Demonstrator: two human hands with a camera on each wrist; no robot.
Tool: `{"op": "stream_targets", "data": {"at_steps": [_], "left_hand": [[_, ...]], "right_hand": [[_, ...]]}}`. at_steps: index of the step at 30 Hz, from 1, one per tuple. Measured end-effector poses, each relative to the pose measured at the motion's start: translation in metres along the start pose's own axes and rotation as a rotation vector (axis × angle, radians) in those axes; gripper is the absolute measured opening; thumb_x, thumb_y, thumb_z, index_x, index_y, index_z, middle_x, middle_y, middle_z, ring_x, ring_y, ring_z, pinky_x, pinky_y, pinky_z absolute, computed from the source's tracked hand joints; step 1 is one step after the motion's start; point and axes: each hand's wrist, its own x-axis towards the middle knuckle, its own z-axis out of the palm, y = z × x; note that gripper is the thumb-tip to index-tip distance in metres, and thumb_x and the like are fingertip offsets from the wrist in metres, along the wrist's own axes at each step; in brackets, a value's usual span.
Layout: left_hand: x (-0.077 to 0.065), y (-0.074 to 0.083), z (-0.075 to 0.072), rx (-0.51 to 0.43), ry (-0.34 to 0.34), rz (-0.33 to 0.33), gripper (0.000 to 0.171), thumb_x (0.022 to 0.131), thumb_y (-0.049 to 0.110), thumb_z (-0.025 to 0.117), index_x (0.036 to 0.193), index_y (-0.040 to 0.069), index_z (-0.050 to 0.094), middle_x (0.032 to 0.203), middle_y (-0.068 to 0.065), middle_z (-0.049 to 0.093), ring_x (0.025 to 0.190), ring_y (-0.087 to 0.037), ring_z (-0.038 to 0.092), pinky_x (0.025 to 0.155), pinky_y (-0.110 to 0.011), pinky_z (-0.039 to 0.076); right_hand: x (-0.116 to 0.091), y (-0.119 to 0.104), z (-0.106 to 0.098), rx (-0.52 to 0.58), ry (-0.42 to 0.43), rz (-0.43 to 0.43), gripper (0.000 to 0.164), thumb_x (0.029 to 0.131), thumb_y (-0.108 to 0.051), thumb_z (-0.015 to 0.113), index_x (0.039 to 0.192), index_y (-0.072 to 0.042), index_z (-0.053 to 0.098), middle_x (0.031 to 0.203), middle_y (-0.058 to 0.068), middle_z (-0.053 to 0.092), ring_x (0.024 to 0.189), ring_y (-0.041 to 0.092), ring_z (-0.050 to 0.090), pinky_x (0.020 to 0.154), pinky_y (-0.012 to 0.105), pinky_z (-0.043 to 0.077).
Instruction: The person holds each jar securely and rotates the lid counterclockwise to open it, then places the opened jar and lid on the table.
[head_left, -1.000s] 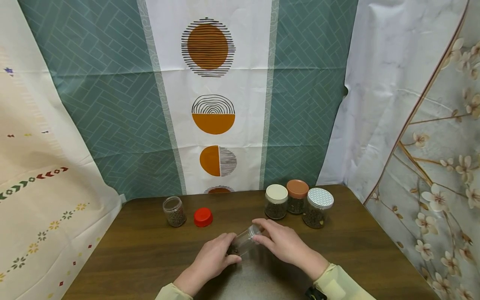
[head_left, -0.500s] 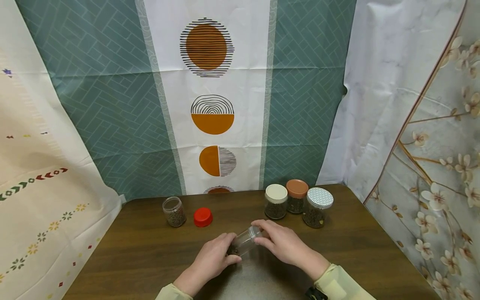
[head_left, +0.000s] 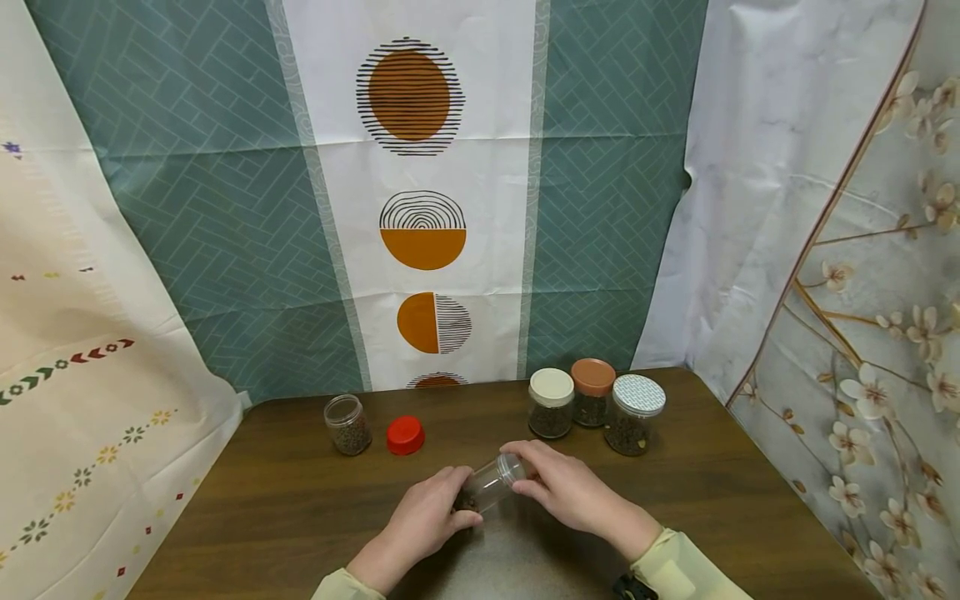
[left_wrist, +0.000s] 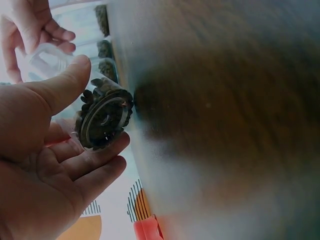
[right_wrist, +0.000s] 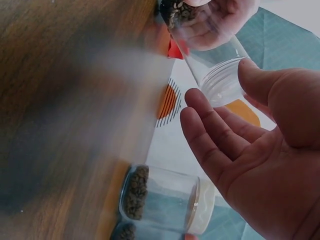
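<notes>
A clear screw-top jar (head_left: pixel 491 485) lies tilted between the two hands, with dark dried bits gathered at its base. My left hand (head_left: pixel 426 512) grips its lower end, thumb on one side and fingers spread beneath, as the left wrist view shows. At the uncovered threaded mouth, my right hand (head_left: pixel 566 485) holds the rim lightly between thumb and index finger. Its other fingers stay extended beside the mouth in the right wrist view. The round base (left_wrist: pixel 105 122) faces the left wrist camera.
An open jar (head_left: pixel 348 427) of brown bits stands at the back left beside a red lid (head_left: pixel 405 435). Toward the back right are jars with a cream lid (head_left: pixel 552 385), a terracotta lid (head_left: pixel 593 377) and a patterned white lid (head_left: pixel 639 394). Curtains surround the brown table (head_left: pixel 285 508).
The right thumb has drawn back slightly, leaving more of the jar's mouth showing. The left hand and the tilted jar stay nearly still.
</notes>
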Motion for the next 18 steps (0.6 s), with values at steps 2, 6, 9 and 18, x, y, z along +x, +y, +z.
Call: {"op": "stream_targets", "data": {"at_steps": [2, 6, 9, 18], "left_hand": [[-0.0001, -0.0001, 0.0003, -0.001, 0.000, 0.000, 0.052, 0.088, 0.033, 0.094, 0.127, 0.011, 0.068, 0.106, 0.002, 0.069, 0.084, -0.008, 0.059, 0.072, -0.037, 0.054], [-0.0003, 0.0000, 0.0001, -0.003, -0.003, -0.003, 0.052, 0.088, 0.033, 0.094, 0.127, 0.010, 0.068, 0.107, 0.001, 0.069, 0.084, -0.008, 0.060, 0.073, -0.037, 0.054], [-0.0001, -0.0001, -0.0002, -0.004, -0.004, -0.003, 0.051, 0.088, 0.033, 0.094, 0.127, 0.010, 0.068, 0.108, 0.001, 0.070, 0.085, -0.008, 0.060, 0.073, -0.037, 0.054], [-0.0004, -0.0008, -0.0001, -0.003, -0.003, -0.002, 0.051, 0.088, 0.032, 0.094, 0.126, 0.010, 0.068, 0.105, 0.002, 0.069, 0.083, -0.007, 0.058, 0.072, -0.036, 0.053]], "right_hand": [[-0.0006, 0.0005, 0.0001, 0.005, -0.004, -0.007, 0.047, 0.110, -0.026, 0.070, 0.154, -0.018, 0.057, 0.143, 0.000, 0.064, 0.108, 0.011, 0.071, 0.088, 0.041, 0.060], [-0.0010, 0.0002, 0.0008, 0.005, -0.003, -0.014, 0.048, 0.110, -0.023, 0.071, 0.155, -0.021, 0.056, 0.144, 0.000, 0.063, 0.108, 0.009, 0.070, 0.088, 0.040, 0.060], [-0.0012, -0.0004, 0.0012, 0.011, 0.001, -0.025, 0.048, 0.110, -0.020, 0.071, 0.156, -0.022, 0.055, 0.146, 0.000, 0.062, 0.109, 0.012, 0.072, 0.089, 0.039, 0.060], [-0.0012, -0.0010, 0.0017, 0.053, 0.000, -0.013, 0.054, 0.109, -0.028, 0.073, 0.159, -0.026, 0.052, 0.151, 0.000, 0.059, 0.111, 0.019, 0.074, 0.087, 0.040, 0.060]]}}
